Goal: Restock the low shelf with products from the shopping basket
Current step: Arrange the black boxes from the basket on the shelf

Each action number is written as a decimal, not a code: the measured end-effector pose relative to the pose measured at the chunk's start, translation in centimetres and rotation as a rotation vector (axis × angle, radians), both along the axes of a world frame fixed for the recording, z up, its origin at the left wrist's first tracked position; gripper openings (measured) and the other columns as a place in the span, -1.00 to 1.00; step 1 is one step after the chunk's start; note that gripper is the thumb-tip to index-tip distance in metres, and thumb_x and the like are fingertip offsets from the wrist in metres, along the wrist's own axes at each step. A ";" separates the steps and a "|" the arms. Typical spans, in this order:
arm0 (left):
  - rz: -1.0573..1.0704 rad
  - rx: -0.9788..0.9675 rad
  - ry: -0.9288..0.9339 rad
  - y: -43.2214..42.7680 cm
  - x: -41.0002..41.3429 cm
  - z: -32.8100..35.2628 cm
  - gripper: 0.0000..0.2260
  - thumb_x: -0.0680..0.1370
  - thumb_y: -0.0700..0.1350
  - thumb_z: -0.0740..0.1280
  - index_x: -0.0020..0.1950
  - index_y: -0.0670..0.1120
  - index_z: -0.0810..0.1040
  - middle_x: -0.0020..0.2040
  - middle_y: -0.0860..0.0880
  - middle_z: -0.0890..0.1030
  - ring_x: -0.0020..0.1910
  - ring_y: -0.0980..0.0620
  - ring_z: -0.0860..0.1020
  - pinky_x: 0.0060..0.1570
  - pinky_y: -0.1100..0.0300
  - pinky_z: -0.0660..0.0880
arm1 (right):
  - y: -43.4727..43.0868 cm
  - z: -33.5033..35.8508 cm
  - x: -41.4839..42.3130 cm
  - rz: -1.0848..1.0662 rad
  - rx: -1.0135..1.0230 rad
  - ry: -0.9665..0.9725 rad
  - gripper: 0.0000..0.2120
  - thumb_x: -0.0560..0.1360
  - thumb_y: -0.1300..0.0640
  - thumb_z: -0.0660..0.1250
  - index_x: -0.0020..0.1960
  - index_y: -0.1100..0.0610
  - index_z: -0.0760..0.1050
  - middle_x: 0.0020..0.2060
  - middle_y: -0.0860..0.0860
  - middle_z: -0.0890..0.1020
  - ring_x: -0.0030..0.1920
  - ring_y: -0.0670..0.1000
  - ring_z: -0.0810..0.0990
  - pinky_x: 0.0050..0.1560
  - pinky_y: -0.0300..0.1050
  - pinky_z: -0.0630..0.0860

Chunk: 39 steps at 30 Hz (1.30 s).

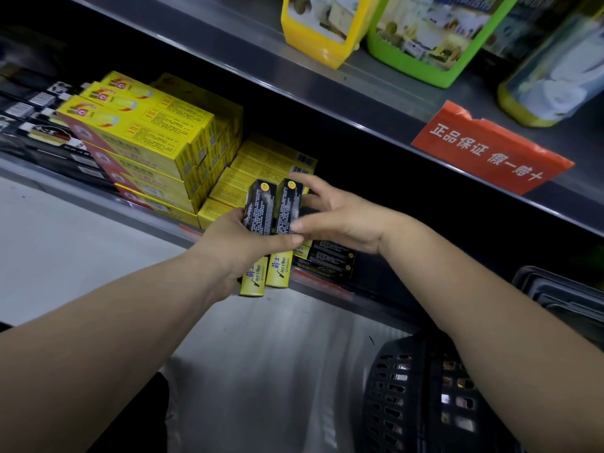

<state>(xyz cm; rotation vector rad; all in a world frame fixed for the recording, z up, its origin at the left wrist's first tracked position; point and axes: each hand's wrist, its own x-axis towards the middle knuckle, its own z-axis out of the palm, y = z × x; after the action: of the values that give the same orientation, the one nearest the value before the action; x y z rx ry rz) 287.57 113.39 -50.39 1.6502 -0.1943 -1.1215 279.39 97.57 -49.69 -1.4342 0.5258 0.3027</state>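
Two long black-and-yellow boxes (273, 220) stand side by side, upright, in front of the low shelf (163, 228). My left hand (243, 245) grips them from below and the left, thumb across their fronts. My right hand (330, 214) holds them from the right, fingers curled round the top and side. Just behind them, more boxes of the same kind (330, 259) lie flat on the shelf. The dark mesh shopping basket (405, 393) sits on the floor at the lower right, under my right forearm, with some items visible through its holes.
Stacks of yellow boxes (147, 138) fill the low shelf to the left, with black boxes (49, 125) further left. The shelf above carries yellow and green packs (421, 34) and a red sign (490, 148). A black tray (568, 295) sits at the right.
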 end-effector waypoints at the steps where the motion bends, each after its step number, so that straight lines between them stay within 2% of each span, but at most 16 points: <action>1: -0.021 -0.014 0.003 0.0 -0.1 0.0 -0.50 0.22 -0.13 0.59 0.12 -0.04 0.55 -0.05 0.00 0.67 -0.06 0.05 0.61 -0.08 0.15 0.52 | 0.4 0.2 -0.1 -0.021 0.077 -0.028 -0.28 0.38 0.29 0.43 0.40 -0.06 0.19 0.24 0.10 0.48 0.17 0.04 0.56 0.09 -0.09 0.57; 3: -0.047 -0.031 -0.001 -0.1 -0.4 0.1 -0.51 0.22 -0.12 0.58 0.11 -0.03 0.56 -0.06 0.01 0.68 -0.07 0.09 0.61 -0.11 0.20 0.50 | 0.8 0.4 -0.2 -0.036 0.098 -0.051 -0.41 0.40 0.34 0.37 0.32 -0.05 0.29 0.09 0.07 0.56 0.05 0.00 0.61 -0.02 -0.12 0.60; 6: 0.039 -0.027 -0.052 -0.3 -0.4 -0.2 -0.63 0.31 -0.08 0.55 0.06 -0.04 0.53 -0.10 0.02 0.65 -0.21 0.15 0.62 -0.31 0.26 0.50 | -0.7 0.2 -0.6 -0.106 0.038 -0.020 -0.58 0.40 0.39 0.37 0.12 0.01 0.41 0.03 0.10 0.55 -0.04 0.02 0.64 -0.10 -0.12 0.63; 8: 0.154 -0.013 -0.105 -0.5 -0.1 -0.4 -0.74 0.37 -0.05 0.51 -0.08 0.01 0.47 -0.15 0.01 0.60 -0.25 0.09 0.60 -0.36 0.23 0.50 | -2.5 -0.2 -1.2 -0.227 -0.126 0.054 -0.66 0.37 0.33 0.44 0.01 0.06 0.41 -0.04 0.09 0.55 -0.13 -0.01 0.65 -0.20 -0.18 0.64; 10: 0.198 0.007 -0.151 -0.6 0.2 -0.5 -0.76 0.41 -0.04 0.48 -0.14 0.04 0.41 -0.17 0.02 0.56 -0.21 0.05 0.53 -0.35 0.21 0.41 | -4.7 -0.9 -2.0 -0.335 -0.340 0.159 -0.67 0.35 0.21 0.50 -0.01 0.09 0.41 -0.08 0.05 0.56 -0.17 -0.06 0.63 -0.28 -0.26 0.62; 13: 0.173 0.037 -0.128 -0.7 0.2 -0.7 -0.76 0.44 -0.09 0.45 0.00 -0.03 0.43 -0.13 -0.04 0.56 -0.12 -0.06 0.54 -0.26 0.15 0.46 | -7.1 -2.6 -3.0 -0.476 -0.535 0.280 -0.62 0.32 0.06 0.54 0.02 0.10 0.43 -0.11 -0.02 0.56 -0.12 -0.08 0.58 -0.29 -0.28 0.59; 15: 0.173 0.055 -0.111 -0.7 0.2 -0.7 -0.74 0.45 -0.12 0.43 0.06 -0.04 0.41 -0.09 -0.07 0.56 -0.03 -0.15 0.56 -0.13 0.04 0.51 | -7.6 -4.2 -3.4 -0.556 -0.604 0.337 -0.65 0.34 0.07 0.53 -0.02 0.12 0.41 -0.14 -0.02 0.51 -0.11 -0.06 0.54 -0.25 -0.24 0.56; 18: 0.179 0.053 -0.133 -0.7 0.4 -0.5 -0.73 0.46 -0.12 0.42 0.07 -0.04 0.39 -0.13 -0.04 0.54 -0.03 -0.15 0.57 -0.07 0.00 0.53 | -7.2 -6.7 -3.4 -0.490 -0.605 0.410 -0.74 0.39 0.11 0.49 -0.16 0.14 0.40 -0.13 0.07 0.51 -0.12 0.00 0.55 -0.16 -0.17 0.59; 21: 0.169 0.059 -0.146 -0.6 0.3 -0.5 -0.72 0.46 -0.11 0.42 0.10 -0.04 0.41 -0.16 0.00 0.54 -0.07 -0.11 0.57 -0.03 -0.01 0.54 | -6.7 -8.2 -3.1 -0.365 -0.639 0.480 -0.66 0.43 -0.01 0.42 0.08 0.17 0.46 -0.02 0.08 0.51 0.00 0.02 0.51 0.09 -0.05 0.55; 23: 0.156 0.059 -0.142 -0.5 0.3 -0.5 -0.70 0.47 -0.10 0.42 0.13 -0.06 0.42 -0.15 0.01 0.54 -0.08 -0.07 0.54 0.05 -0.05 0.55 | -6.4 -8.6 -3.1 -0.237 -0.702 0.521 -0.60 0.46 -0.06 0.38 0.20 0.13 0.45 0.11 0.09 0.52 0.09 0.04 0.48 0.15 -0.06 0.47; 26: 0.154 0.070 -0.141 -0.6 0.3 -0.6 -0.62 0.47 -0.07 0.42 0.22 -0.08 0.40 -0.15 0.01 0.53 -0.08 -0.05 0.52 0.08 -0.07 0.53 | -5.8 -9.0 -3.2 -0.044 -0.753 0.574 -0.51 0.47 -0.01 0.38 0.35 0.06 0.36 0.28 0.09 0.46 0.24 0.08 0.45 0.20 -0.11 0.39; 29: 0.138 0.086 -0.156 -0.6 0.2 -0.9 -0.58 0.48 -0.03 0.40 0.27 -0.09 0.36 -0.16 -0.01 0.52 -0.10 -0.06 0.52 -0.07 0.04 0.50 | -5.4 -9.2 -3.1 0.104 -0.792 0.595 -0.42 0.48 0.06 0.39 0.43 0.01 0.25 0.33 0.08 0.43 0.27 0.08 0.44 0.27 -0.06 0.40; 32: 0.113 0.116 -0.155 -0.7 0.1 -0.9 -0.54 0.47 -0.01 0.41 0.27 -0.12 0.33 -0.14 -0.02 0.51 -0.18 0.05 0.48 -0.27 0.16 0.38 | -5.3 -9.2 -3.0 0.217 -0.862 0.608 -0.40 0.51 0.10 0.35 0.47 -0.01 0.17 0.36 0.08 0.39 0.29 0.09 0.43 0.23 -0.12 0.39; 35: 0.049 0.156 -0.125 -0.8 0.0 -0.7 -0.60 0.48 -0.04 0.40 0.21 -0.18 0.38 -0.17 -0.08 0.49 -0.26 0.03 0.44 -0.36 0.18 0.35 | -5.1 -8.7 -2.7 0.341 -1.006 0.672 -0.34 0.51 0.05 0.34 0.50 -0.03 0.09 0.41 0.12 0.30 0.34 0.14 0.37 0.28 -0.05 0.37; 37: -0.001 0.164 -0.137 -0.8 -0.1 -0.6 -0.76 0.48 -0.09 0.39 0.04 -0.12 0.42 -0.20 -0.09 0.48 -0.28 0.03 0.43 -0.38 0.19 0.35 | -4.8 -6.9 -1.9 0.341 -1.073 0.592 -0.22 0.45 0.00 0.41 0.52 -0.06 0.03 0.46 0.14 0.19 0.41 0.16 0.26 0.36 0.04 0.31; 39: -0.041 0.169 -0.162 -0.7 -0.2 -0.5 -0.79 0.46 -0.10 0.41 -0.07 -0.09 0.39 -0.22 -0.04 0.48 -0.29 0.08 0.43 -0.40 0.22 0.34 | -4.1 -4.2 -0.6 0.258 -0.888 0.320 -0.07 0.34 0.03 0.52 0.51 -0.12 0.01 0.48 0.11 0.14 0.43 0.10 0.22 0.38 -0.07 0.27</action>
<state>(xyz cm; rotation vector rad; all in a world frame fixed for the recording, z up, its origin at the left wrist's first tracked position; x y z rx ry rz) 287.34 112.68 -50.86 1.8971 -0.2432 -1.0585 278.82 93.48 -53.93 -2.3454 0.7876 0.5495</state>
